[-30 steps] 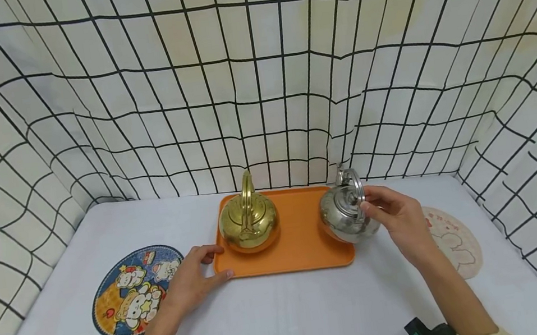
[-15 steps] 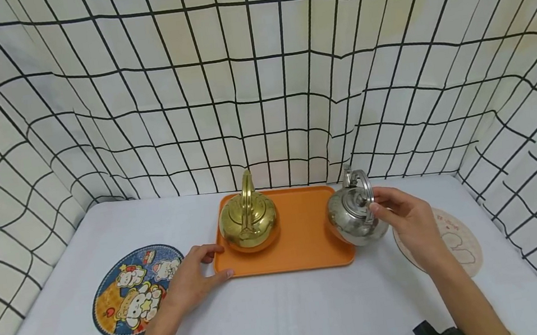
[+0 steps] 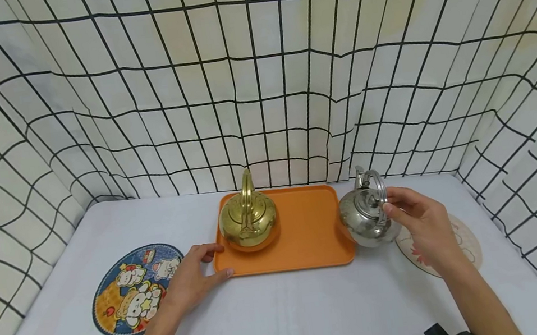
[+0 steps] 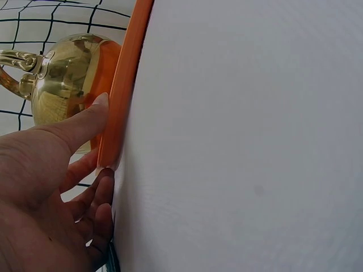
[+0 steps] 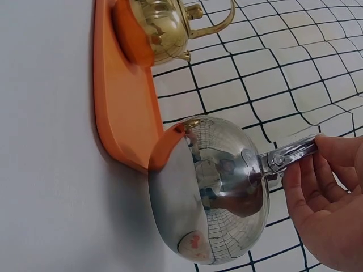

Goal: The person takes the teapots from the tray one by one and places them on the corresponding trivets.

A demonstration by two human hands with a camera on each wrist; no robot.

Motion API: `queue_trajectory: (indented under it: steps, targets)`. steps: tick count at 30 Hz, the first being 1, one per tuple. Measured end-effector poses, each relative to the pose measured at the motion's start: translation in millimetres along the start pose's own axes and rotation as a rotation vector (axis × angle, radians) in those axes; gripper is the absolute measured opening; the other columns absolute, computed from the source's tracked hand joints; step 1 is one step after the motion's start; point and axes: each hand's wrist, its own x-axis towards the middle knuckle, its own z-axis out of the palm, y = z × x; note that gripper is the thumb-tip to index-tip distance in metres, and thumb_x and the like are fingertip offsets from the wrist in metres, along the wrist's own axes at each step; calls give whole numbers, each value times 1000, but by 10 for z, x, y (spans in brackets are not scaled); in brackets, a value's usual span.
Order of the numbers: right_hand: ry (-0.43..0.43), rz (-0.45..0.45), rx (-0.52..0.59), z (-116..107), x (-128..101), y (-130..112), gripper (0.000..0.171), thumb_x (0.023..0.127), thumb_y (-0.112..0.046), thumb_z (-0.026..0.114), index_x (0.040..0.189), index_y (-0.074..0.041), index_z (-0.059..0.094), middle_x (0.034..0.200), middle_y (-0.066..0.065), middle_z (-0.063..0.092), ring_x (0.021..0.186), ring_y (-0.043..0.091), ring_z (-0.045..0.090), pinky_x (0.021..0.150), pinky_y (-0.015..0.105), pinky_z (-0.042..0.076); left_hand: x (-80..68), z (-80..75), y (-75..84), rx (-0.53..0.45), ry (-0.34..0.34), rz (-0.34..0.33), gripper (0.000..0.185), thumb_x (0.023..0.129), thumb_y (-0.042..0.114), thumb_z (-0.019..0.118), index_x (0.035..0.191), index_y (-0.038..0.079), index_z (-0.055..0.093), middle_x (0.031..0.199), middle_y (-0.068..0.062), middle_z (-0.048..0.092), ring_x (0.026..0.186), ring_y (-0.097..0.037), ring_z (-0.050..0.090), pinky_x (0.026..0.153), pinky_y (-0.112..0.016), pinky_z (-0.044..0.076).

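My right hand (image 3: 420, 218) pinches the upright handle of a shiny silver teapot (image 3: 364, 217). In the head view the teapot overlaps the right end of an orange tray (image 3: 307, 230); the right wrist view shows its base raised above the white cloth, past the tray's end. A gold teapot (image 3: 247, 221) stands on the tray's left part. At the tray's near left corner rests my left hand (image 3: 194, 279). Its thumb (image 4: 91, 122) lies along the tray's rim and the other fingers reach round the corner in the left wrist view.
A round blue-and-orange mat (image 3: 134, 292) with cartoon animals lies at the left of the white tablecloth (image 3: 288, 317). Partly behind the right arm lies a pale round mat (image 3: 464, 243). A black-grid cloth screen (image 3: 257, 78) surrounds the table's back and sides.
The right hand has carried the silver teapot to the right, from over the tray's right end toward the pale mat. Left hand, tray and gold teapot have stayed in place.
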Motion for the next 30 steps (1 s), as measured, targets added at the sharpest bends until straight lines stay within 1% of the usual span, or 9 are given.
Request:
queue_trajectory:
  steps: [5, 13, 17, 24, 30]
  targets:
    - [6, 5, -13, -65, -35, 0, 37, 100, -17, 71, 132, 1, 65, 105, -18, 72, 102, -4, 67, 90, 8, 53, 4, -1, -9, -6, -4, -2, 56, 90, 34, 83, 137, 12, 64, 130, -12, 64, 121, -31, 61, 101, -52, 53]
    - [46, 55, -136, -193, -126, 12, 42, 101, -27, 70, 138, -8, 64, 109, -23, 69, 106, -5, 64, 89, 7, 52, 1, -4, -7, -8, -4, -6, 56, 90, 34, 83, 138, 12, 64, 129, -12, 64, 121, -32, 61, 101, -53, 53]
    - [57, 69, -119, -260, -156, 23, 41, 101, -23, 71, 138, -7, 64, 109, -20, 69, 105, -5, 65, 89, 6, 52, 2, -3, -8, -10, 0, 0, 55, 90, 33, 82, 138, 11, 64, 130, -12, 64, 121, -32, 61, 102, -52, 53]
    - [83, 62, -74, -352, -208, 64, 40, 99, -20, 73, 136, -7, 66, 108, -20, 71, 104, -5, 66, 89, 5, 51, 4, 0, -18, -15, -1, 3, 56, 90, 33, 82, 138, 11, 64, 131, -13, 63, 121, -32, 61, 102, -53, 52]
    - [110, 83, -32, -426, -265, 91, 38, 99, -16, 73, 135, -7, 66, 107, -17, 70, 103, -5, 66, 88, 5, 52, -8, 7, -17, -20, -5, -3, 55, 91, 33, 82, 138, 11, 63, 131, -13, 63, 122, -32, 60, 103, -53, 52]
